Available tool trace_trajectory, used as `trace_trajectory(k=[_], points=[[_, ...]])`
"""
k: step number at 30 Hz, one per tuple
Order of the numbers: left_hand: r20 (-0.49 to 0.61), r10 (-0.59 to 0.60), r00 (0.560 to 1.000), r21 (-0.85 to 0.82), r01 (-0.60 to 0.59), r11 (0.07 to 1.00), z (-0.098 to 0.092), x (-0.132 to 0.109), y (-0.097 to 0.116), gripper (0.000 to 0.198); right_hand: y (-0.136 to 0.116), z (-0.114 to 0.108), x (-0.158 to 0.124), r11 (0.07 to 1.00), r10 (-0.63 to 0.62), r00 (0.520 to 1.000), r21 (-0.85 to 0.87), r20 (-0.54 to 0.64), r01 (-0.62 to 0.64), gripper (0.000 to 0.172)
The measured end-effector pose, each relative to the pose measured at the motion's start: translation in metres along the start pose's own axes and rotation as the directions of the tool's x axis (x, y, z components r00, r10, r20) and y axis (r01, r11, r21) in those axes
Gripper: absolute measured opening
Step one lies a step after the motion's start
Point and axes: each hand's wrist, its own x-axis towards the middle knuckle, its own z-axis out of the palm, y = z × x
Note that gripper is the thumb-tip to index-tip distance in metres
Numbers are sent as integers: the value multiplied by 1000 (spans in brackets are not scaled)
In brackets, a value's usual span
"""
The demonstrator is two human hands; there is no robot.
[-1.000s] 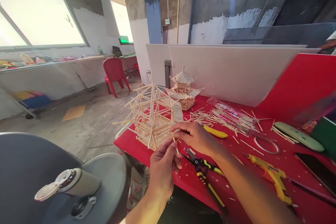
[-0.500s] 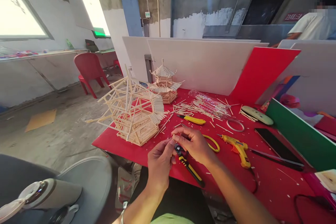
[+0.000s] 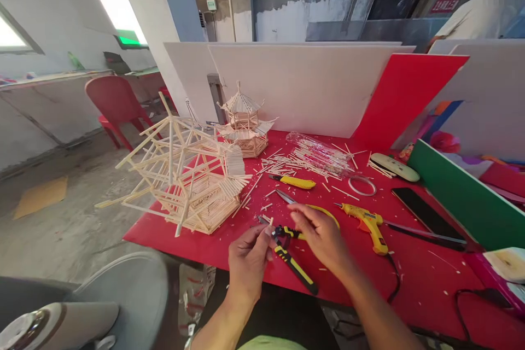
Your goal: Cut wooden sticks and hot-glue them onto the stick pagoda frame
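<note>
My left hand (image 3: 248,262) is closed in a pinch on a short wooden stick (image 3: 270,222), held just above the red table (image 3: 414,284). My right hand (image 3: 322,235) lies close beside it, fingers curled over the upper handle of the yellow-and-black pliers (image 3: 295,268), which rest on the table. A big open-framed stick model (image 3: 184,186) stands left of both hands. Behind it stands a smaller finished stick pagoda (image 3: 241,120).
On the table lie a yellow cutter knife (image 3: 293,181), a yellow glue gun (image 3: 367,224), a plastic-wrapped bundle of sticks (image 3: 320,156), a tape ring (image 3: 363,186) and a phone (image 3: 426,213). A green board (image 3: 463,197) leans at right. Another person (image 3: 479,16) stands behind the white boards.
My right hand has let go of the stick and dropped onto the pliers. My left hand keeps the stick. The view has swung further right.
</note>
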Motion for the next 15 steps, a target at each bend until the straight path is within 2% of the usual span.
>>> trace_trajectory(k=[1, 3, 5, 9, 12, 15], points=[[-5, -5, 1000, -7, 5, 1000, -1, 3, 0, 29, 11, -8, 1, 982, 32, 999, -184, 3, -31, 38], [-9, -21, 1000, -18, 21, 1000, -4, 8, 0, 28, 31, -22, 4, 867, 133, 990, -491, 50, -92, 44], [3, -33, 999, -17, 33, 999, -5, 13, 0, 28, 44, -28, 7, 787, 203, 973, -610, 108, -97, 48], [44, -37, 998, 2, 37, 999, -5, 19, -1, 27, 47, -28, 19, 778, 243, 952, -623, 186, -77, 59], [52, -33, 998, 21, 32, 999, -7, 21, -1, 26, 42, -29, 26, 764, 278, 943, -637, 185, -100, 66], [47, -38, 998, 43, 36, 998, -12, 23, -1, 28, 36, -33, 20, 856, 189, 968, -510, 165, -80, 69]])
